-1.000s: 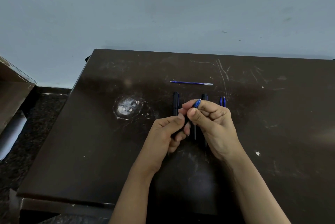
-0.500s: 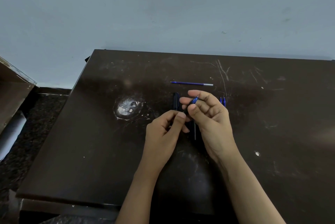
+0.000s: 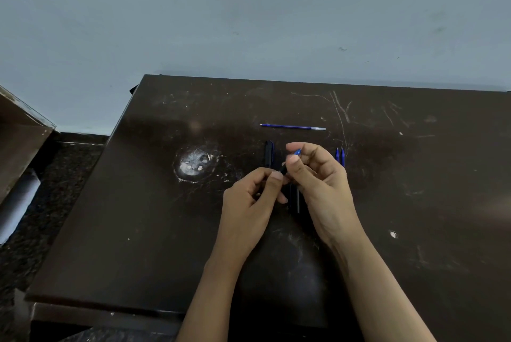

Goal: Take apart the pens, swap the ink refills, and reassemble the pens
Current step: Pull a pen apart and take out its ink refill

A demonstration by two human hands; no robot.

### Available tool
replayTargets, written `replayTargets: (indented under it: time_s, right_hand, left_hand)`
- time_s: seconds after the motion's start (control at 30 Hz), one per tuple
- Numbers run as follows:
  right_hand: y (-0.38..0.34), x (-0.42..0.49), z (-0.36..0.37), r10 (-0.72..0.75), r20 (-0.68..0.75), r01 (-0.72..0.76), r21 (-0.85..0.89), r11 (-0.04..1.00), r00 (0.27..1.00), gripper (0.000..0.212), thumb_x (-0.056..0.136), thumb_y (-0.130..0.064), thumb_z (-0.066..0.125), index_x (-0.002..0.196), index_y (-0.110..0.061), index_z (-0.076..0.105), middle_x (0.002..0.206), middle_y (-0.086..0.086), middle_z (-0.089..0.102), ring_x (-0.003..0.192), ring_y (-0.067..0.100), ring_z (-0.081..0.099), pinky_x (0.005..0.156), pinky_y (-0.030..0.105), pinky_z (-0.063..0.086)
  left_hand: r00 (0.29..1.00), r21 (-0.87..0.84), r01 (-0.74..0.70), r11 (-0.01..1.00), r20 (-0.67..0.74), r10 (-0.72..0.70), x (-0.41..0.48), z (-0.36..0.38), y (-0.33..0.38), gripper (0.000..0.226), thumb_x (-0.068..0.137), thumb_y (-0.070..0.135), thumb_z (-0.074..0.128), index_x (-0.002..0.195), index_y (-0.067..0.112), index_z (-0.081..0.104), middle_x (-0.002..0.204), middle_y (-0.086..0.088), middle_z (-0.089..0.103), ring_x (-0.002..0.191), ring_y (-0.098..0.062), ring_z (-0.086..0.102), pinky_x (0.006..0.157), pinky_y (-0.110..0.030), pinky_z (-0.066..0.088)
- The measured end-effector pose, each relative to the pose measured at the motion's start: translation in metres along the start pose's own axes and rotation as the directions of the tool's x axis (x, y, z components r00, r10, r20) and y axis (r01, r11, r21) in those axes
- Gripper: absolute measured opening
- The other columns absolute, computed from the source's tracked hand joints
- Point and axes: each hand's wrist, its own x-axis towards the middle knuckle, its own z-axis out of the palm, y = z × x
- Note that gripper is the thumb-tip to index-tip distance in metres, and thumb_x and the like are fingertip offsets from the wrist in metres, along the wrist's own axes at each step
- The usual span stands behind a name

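Note:
My right hand (image 3: pixel 318 175) pinches a blue pen tip piece (image 3: pixel 297 152) between thumb and fingers, above the dark table (image 3: pixel 138 217). My left hand (image 3: pixel 251 197) grips a black pen barrel (image 3: pixel 283 170), whose end shows just below the right thumb. Both hands meet at the middle of the table. A loose blue ink refill (image 3: pixel 292 127) lies crosswise behind them. A black pen cap (image 3: pixel 268 154) lies lengthwise to the left of the right hand. Two blue tip pieces (image 3: pixel 340 156) lie to the right. A thin dark refill (image 3: pixel 298 200) rests on the table between the hands.
A white scuffed patch (image 3: pixel 195 164) marks the table to the left of the hands. A brown box (image 3: pixel 19 134) stands off the table's left edge on the dark floor. A pale wall rises behind the table.
Both hands have shifted a little away from me and apart. The right hand's fingers have turned around the blue tip piece, and the left hand has slid down along the barrel.

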Motion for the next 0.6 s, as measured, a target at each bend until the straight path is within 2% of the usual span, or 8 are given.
replayTargets:
  time_s: [0.07,0.17,0.23,0.33,0.4,0.5,0.6]
  right_hand:
    - [0.0000,0.0002,-0.0015,-0.008,-0.006,0.008,0.005,1.000,1.000,0.019,0.090,-0.009,0.062,0.108,-0.006,0.065,0.083,0.003,0.066,0.076,0.018,0.063,0.076,0.032,0.054]
    - [0.0000,0.0007,-0.0046,0.041,0.007,-0.041,0.043,0.998,0.999,0.025,0.096,0.001,0.049,0.111,-0.010,0.065,0.096,0.007,0.072,0.087,0.021,0.065,0.082,0.036,0.055]
    - [-0.0002,0.0007,-0.0047,0.050,0.023,-0.051,0.040,0.998,0.999,0.022,0.096,-0.006,0.053,0.113,-0.012,0.066,0.101,0.007,0.073,0.088,0.022,0.065,0.087,0.039,0.054]
    - [-0.0015,-0.0001,-0.0026,0.036,0.007,-0.036,-0.003,0.999,0.999,0.030,0.081,-0.022,0.067,0.109,-0.010,0.067,0.087,0.002,0.069,0.082,0.017,0.066,0.085,0.036,0.055]
    - [0.0001,0.0005,-0.0035,0.029,-0.006,-0.029,-0.015,0.999,1.000,0.024,0.082,-0.016,0.068,0.106,-0.009,0.067,0.084,0.002,0.069,0.081,0.016,0.067,0.085,0.036,0.054]
    - [0.0019,0.0012,-0.0061,0.063,0.008,-0.063,0.027,0.998,0.998,0.022,0.092,0.000,0.057,0.107,-0.011,0.067,0.095,0.006,0.072,0.090,0.018,0.067,0.088,0.039,0.053]
    - [0.0010,0.0016,-0.0064,0.078,0.037,-0.079,0.015,0.997,0.996,0.022,0.091,-0.009,0.060,0.112,-0.012,0.066,0.101,0.005,0.073,0.096,0.020,0.067,0.093,0.041,0.052]
  left_hand:
    - [1.000,0.007,0.001,1.000,0.009,-0.001,-0.0002,-0.0002,-0.0002,0.022,0.096,0.031,0.051,0.092,0.023,0.070,0.061,0.008,0.064,0.048,0.007,0.052,0.050,-0.009,0.037]
    - [1.000,0.011,0.002,1.000,0.018,-0.002,0.0001,-0.0002,-0.0012,0.020,0.096,0.030,0.051,0.094,0.023,0.070,0.061,0.007,0.064,0.049,0.007,0.052,0.050,-0.009,0.037]
    - [1.000,-0.004,-0.004,1.000,0.018,0.004,0.0001,-0.0001,-0.0013,0.019,0.097,0.029,0.051,0.095,0.023,0.069,0.061,0.005,0.064,0.049,0.006,0.052,0.050,-0.010,0.037]
    - [1.000,-0.002,-0.015,1.000,0.020,0.015,0.0001,0.0000,-0.0015,0.018,0.097,0.029,0.051,0.096,0.024,0.068,0.062,0.002,0.065,0.050,0.005,0.052,0.051,-0.012,0.038]
    - [1.000,-0.001,-0.014,1.000,0.022,0.014,0.0004,0.0001,-0.0023,0.016,0.096,0.029,0.052,0.096,0.025,0.067,0.061,0.003,0.064,0.050,0.006,0.052,0.051,-0.012,0.038]
    - [1.000,0.015,-0.020,1.000,0.022,0.020,0.0011,0.0001,-0.0032,0.016,0.096,0.031,0.051,0.097,0.026,0.067,0.061,0.005,0.064,0.050,0.005,0.052,0.051,-0.012,0.038]
    - [1.000,0.000,-0.022,1.000,0.022,0.022,0.0009,-0.0004,-0.0030,0.017,0.096,0.031,0.051,0.100,0.026,0.067,0.060,0.006,0.063,0.051,0.004,0.053,0.052,-0.012,0.039]
